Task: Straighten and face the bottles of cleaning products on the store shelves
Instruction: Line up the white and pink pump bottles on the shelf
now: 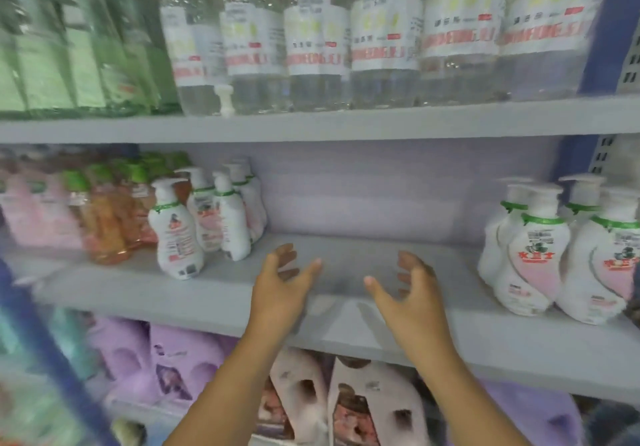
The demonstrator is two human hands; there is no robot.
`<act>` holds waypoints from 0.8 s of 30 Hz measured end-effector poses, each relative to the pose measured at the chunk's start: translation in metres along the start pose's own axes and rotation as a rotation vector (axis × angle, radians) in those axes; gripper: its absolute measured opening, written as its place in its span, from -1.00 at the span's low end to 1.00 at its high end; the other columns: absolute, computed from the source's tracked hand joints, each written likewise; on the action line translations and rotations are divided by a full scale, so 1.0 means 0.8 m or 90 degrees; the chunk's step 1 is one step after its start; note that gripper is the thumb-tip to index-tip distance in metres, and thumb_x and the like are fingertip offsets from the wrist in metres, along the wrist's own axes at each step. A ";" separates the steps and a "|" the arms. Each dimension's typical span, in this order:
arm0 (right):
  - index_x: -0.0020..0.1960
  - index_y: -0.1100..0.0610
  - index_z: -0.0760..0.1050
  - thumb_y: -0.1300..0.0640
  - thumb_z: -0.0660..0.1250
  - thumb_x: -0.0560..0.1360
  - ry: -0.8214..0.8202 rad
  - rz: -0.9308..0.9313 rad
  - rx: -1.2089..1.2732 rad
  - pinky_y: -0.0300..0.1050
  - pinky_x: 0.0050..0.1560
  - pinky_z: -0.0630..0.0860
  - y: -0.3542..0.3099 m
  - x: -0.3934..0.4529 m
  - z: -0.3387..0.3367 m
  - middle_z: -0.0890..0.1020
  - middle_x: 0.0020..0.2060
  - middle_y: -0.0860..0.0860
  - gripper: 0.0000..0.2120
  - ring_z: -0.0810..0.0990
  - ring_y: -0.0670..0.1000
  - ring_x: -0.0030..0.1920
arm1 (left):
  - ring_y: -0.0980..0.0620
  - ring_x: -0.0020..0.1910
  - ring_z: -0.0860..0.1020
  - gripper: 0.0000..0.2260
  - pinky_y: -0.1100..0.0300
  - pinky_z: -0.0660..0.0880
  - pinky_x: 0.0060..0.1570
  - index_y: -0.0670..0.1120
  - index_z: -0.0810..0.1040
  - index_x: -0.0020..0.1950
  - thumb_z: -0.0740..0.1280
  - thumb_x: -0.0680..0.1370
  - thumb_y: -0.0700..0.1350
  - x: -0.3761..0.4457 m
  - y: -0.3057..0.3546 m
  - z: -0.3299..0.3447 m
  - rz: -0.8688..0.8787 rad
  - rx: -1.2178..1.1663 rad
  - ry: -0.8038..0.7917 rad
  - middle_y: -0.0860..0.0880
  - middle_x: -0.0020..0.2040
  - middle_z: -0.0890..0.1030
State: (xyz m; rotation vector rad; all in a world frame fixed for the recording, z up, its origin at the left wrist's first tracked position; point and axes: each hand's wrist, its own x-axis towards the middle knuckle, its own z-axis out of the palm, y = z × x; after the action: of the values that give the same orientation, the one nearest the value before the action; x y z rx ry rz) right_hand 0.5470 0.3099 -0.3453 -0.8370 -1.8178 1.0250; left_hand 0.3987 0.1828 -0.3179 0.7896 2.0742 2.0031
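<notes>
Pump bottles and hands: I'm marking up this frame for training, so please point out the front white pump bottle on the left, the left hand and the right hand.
white pump bottle (178,234), head view, on its label.
left hand (278,284), head view, back of hand.
right hand (410,293), head view, back of hand.

Counted two bare hands, left (280,281) and right (410,288), three grey shelves (311,127), six front clear bottles (318,37), and two white pump-bottle clusters (207,217).
</notes>
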 end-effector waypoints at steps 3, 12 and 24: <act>0.48 -0.02 0.38 -0.15 0.53 0.44 -0.096 0.011 0.005 -0.16 0.22 0.43 -0.021 0.005 0.081 0.46 0.33 -0.08 -0.31 0.50 -0.08 0.27 | 0.19 0.10 0.62 -0.62 0.17 0.56 0.08 0.11 0.51 0.26 0.55 0.50 0.04 0.025 -0.015 -0.108 0.017 0.007 0.122 0.16 0.20 0.61; 0.22 -0.05 0.40 -0.10 0.55 0.44 -0.158 0.050 0.014 -0.41 -0.22 0.35 -0.134 0.042 0.318 0.48 0.15 -0.11 -0.53 0.49 -0.17 -0.03 | 0.04 0.18 0.58 -0.47 0.18 0.49 0.00 0.07 0.47 0.37 0.57 0.47 0.10 0.152 -0.071 -0.297 0.007 0.095 0.079 0.07 0.19 0.60; 0.00 -0.09 0.49 -0.08 0.60 0.34 0.070 0.060 -0.071 -0.15 -0.20 0.59 -0.133 0.015 0.274 0.66 -0.07 -0.15 -0.64 0.66 -0.13 -0.12 | 0.16 -0.04 0.69 -0.55 0.02 0.69 -0.04 0.20 0.54 0.32 0.56 0.50 -0.09 0.195 -0.094 -0.255 0.054 0.010 -0.206 0.14 0.13 0.69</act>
State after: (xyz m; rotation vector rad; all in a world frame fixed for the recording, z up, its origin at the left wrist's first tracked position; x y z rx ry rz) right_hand 0.3289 0.2060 -0.3099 -1.0349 -1.7679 0.9245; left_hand 0.1532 0.0773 -0.3321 1.1375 1.9013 1.7593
